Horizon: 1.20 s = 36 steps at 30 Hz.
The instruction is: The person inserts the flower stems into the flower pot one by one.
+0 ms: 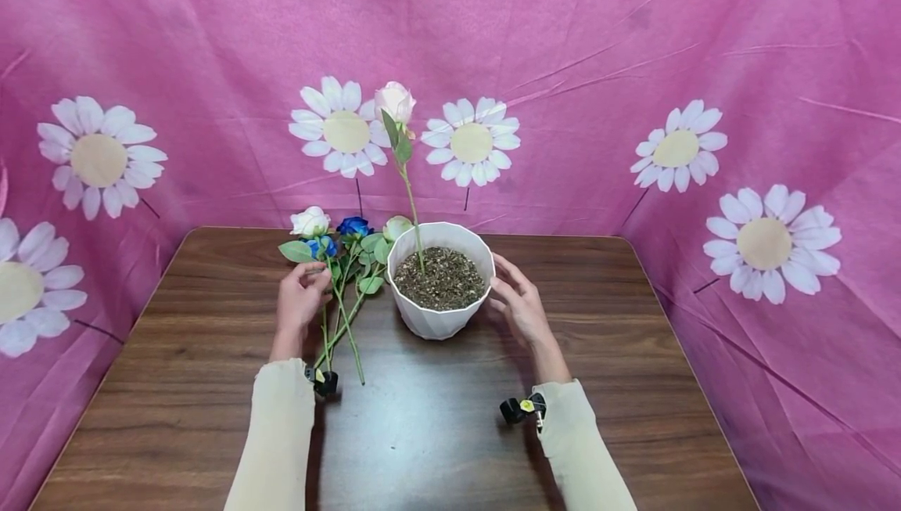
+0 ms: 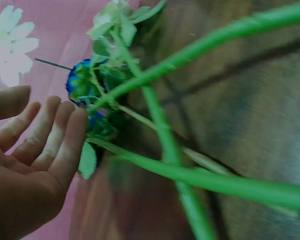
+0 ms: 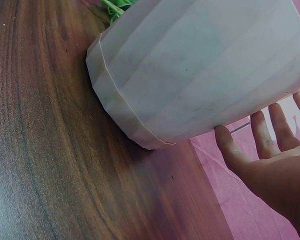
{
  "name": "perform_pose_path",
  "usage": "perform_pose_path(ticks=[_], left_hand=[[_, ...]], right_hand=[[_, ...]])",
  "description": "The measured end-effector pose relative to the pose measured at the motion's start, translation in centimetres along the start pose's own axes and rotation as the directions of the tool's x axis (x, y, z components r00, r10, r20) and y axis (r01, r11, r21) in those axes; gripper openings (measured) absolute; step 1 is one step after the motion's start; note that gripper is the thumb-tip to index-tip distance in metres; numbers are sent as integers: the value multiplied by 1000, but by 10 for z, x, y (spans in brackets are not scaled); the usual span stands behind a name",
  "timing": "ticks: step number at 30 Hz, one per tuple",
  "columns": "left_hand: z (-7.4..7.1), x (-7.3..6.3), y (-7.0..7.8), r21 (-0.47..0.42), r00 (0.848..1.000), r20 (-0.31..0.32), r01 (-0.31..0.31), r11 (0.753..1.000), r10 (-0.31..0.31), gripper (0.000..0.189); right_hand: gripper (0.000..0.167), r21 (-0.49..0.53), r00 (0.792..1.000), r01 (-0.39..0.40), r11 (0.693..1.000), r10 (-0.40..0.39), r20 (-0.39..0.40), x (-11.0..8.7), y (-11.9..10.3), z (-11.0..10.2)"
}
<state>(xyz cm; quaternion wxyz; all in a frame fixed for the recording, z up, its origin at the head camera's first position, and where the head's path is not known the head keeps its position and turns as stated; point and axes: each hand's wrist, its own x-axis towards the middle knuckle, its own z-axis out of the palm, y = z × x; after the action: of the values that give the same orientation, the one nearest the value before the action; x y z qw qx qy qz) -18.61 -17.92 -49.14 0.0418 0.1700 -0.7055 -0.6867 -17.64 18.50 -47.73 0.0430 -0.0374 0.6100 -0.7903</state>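
A white faceted pot point(image 1: 438, 322) full of dark soil point(image 1: 443, 280) stands on the table. One pale pink rose point(image 1: 396, 102) rises upright from the soil on a long green stem. My right hand point(image 1: 519, 304) is at the pot's right side, its spread fingertips point(image 3: 225, 137) against the wall. Left of the pot lies a loose bunch of artificial roses: a white rose point(image 1: 310, 221), blue roses point(image 1: 354, 227) and a pale greenish one point(image 1: 397, 228). Beside their crossing stems point(image 2: 165, 130) is my left hand point(image 1: 303, 300), fingers loosely extended and thumb apart, holding nothing.
The brown wooden table point(image 1: 415, 448) ends just behind the pot and flowers. A pink cloth point(image 1: 563, 41) printed with large daisies hangs behind and at both sides. Small black cameras point(image 1: 521, 409) are strapped to both wrists.
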Motion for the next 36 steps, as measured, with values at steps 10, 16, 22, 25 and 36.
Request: perform_pose_path(ticks=[10, 16, 22, 25, 36], left_hand=[[-2, -8, -6, 118, 985, 104, 129, 985, -141, 42], [-1, -7, -5, 289, 985, 95, 114, 951, -147, 49], [3, -2, -13, 388, 987, 90, 89, 917, -134, 54], [4, 1, -16, 301, 986, 81, 114, 947, -144, 51], [-3, 3, -10, -50, 949, 206, 253, 966, -238, 62]], right_hand=[[52, 0, 1000, -3, 1000, 3, -3, 0, -1, 1], [53, -1, 1000, 0, 1000, 0, -2, -1, -1, 1], [53, 6, 1000, -1, 1000, 1, -1, -1, -1, 1], [53, 6, 1000, -3, 1000, 3, 2, -1, 0, 2], [53, 6, 1000, 1, 1000, -1, -9, 1, 0, 1]])
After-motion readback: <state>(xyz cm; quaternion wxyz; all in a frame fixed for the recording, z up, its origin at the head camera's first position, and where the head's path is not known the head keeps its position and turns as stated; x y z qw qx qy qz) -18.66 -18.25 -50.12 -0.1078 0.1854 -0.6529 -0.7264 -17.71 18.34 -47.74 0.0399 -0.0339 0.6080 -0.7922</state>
